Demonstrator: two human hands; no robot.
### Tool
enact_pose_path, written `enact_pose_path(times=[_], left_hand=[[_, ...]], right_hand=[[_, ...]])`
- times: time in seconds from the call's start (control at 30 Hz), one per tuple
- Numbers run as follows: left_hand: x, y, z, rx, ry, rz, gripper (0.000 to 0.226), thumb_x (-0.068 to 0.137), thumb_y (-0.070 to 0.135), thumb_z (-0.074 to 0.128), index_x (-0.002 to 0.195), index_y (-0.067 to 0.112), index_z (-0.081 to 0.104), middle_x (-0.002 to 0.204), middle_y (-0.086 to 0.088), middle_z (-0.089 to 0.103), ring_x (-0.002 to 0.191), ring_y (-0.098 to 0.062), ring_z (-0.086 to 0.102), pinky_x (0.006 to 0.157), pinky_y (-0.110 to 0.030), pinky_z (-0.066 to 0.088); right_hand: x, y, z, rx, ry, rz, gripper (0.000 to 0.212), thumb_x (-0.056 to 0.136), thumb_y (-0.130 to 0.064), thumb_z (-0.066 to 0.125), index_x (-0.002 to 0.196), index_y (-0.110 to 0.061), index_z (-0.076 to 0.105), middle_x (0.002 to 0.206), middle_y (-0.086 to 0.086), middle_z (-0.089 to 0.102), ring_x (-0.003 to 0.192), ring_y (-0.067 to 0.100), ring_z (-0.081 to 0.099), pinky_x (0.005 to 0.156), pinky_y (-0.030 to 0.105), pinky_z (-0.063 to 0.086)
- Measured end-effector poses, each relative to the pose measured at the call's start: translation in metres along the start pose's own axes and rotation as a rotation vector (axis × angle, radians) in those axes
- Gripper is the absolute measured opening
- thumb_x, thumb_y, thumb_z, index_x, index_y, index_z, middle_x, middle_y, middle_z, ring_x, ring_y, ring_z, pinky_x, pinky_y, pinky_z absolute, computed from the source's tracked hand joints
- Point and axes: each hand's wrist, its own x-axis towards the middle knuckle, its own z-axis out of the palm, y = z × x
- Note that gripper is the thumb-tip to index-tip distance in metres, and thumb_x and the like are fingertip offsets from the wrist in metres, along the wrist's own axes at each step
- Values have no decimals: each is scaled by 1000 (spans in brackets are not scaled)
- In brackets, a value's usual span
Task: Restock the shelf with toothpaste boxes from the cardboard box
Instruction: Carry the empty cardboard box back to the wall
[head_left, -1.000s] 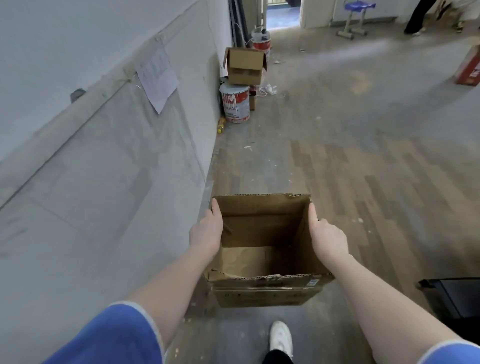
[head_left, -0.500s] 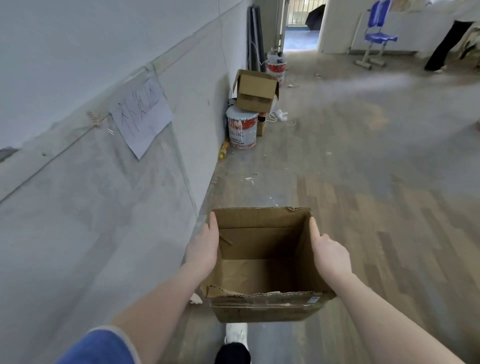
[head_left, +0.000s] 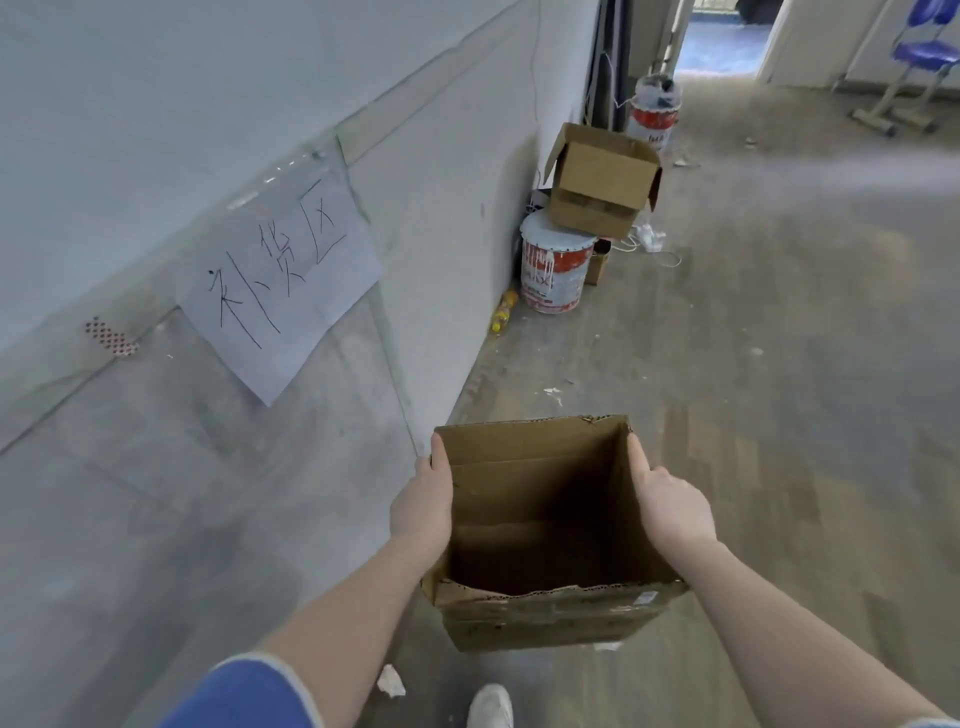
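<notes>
Head view: a person carries an open box (head_left: 545, 525) along a corridor, held between the two hands at about waist height above the floor (head_left: 779, 415). The left hand (head_left: 422, 506) grips the box's left wall, thumb lying along the top rim and pointing forward; the fingers are hidden on the outer side. The right hand (head_left: 672, 506) mirrors it on the right wall, thumb along the rim, fingers out of sight. The box sits squarely between the hands, equally near to each, its opening facing up and its walls running forward from the wrists. Nothing shows inside it: the bottom looks bare, with no toothpaste visible. No shelf is in view. To the left of the left hand a paper sign (head_left: 283, 291) hangs on the wall (head_left: 156, 130). Well ahead of the hands a bucket (head_left: 556, 265) stands by the wall with a second carton (head_left: 602, 182) on top. A white shoe (head_left: 491, 706) shows below the box.
</notes>
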Motion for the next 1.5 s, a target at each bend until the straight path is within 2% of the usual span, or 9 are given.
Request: enact_pose_path(times=[0.1, 0.27, 0.4, 0.53, 0.6, 0.77, 1.03, 1.3, 1.5], left_hand=[[33, 8, -14, -8, 34, -64, 81, 92, 4, 49, 148, 20, -8, 146, -10, 31, 109, -20, 58, 86, -29, 51], [74, 11, -16, -101, 60, -254, 81, 92, 3, 46, 148, 19, -10, 142, -13, 34, 102, -20, 59, 86, -31, 52], [92, 23, -12, -282, 116, -463, 54, 100, 12, 31, 149, 13, 8, 137, -19, 41, 112, -34, 53, 93, -42, 46], [104, 46, -6, -243, 170, -684, 81, 93, 10, 46, 147, 20, -13, 127, -13, 47, 101, -23, 58, 90, -35, 50], [108, 58, -8, -209, 195, -739, 82, 92, 8, 47, 147, 20, -12, 124, -12, 48, 97, -21, 58, 88, -34, 51], [112, 75, -19, -206, 253, -834, 81, 91, 1, 46, 149, 18, -8, 118, -11, 47, 74, -14, 54, 70, -26, 51], [110, 60, -5, -230, 256, -957, 87, 88, -3, 50, 148, 16, -10, 122, -10, 46, 80, -15, 59, 71, -27, 54], [115, 34, 29, -266, 212, -1030, 89, 87, -4, 51, 147, 18, -11, 119, -10, 43, 76, -15, 57, 70, -27, 55], [126, 11, 73, -253, 154, -1064, 87, 89, -4, 47, 147, 18, -14, 115, -8, 43, 74, -17, 54, 69, -31, 55]], right_hand=[[51, -4, -24, -12, 16, -73, 85, 88, 7, 39, 147, -17, -17, 113, 9, 56, 91, 24, 62, 69, 30, 47], [142, -18, -43, -33, 25, -248, 81, 90, 5, 35, 147, -19, -17, 120, 10, 54, 97, 27, 61, 74, 32, 47], [217, -34, -43, -63, 40, -479, 81, 91, 2, 37, 147, -18, -17, 121, 10, 56, 95, 24, 63, 74, 32, 50], [284, -45, -45, -62, 64, -686, 78, 92, -4, 36, 147, -23, -15, 112, 8, 60, 91, 26, 65, 76, 37, 54], [305, -51, -52, -92, 90, -764, 78, 91, -1, 36, 148, -21, -14, 113, 8, 60, 89, 26, 66, 75, 37, 54], [332, -65, -72, -74, 100, -906, 76, 91, -1, 37, 149, -19, -10, 107, 7, 59, 85, 24, 66, 64, 30, 46], [336, -96, -60, -87, 64, -1000, 81, 92, -7, 42, 147, -23, -16, 102, 5, 59, 80, 21, 64, 57, 27, 40], [333, -128, -39, -187, -9, -1041, 81, 90, 0, 37, 147, -18, -19, 120, 8, 54, 90, 21, 64, 68, 28, 46], [343, -147, 2, -210, -72, -1055, 80, 91, 0, 36, 146, -17, -20, 120, 10, 54, 90, 24, 64, 68, 30, 47]])
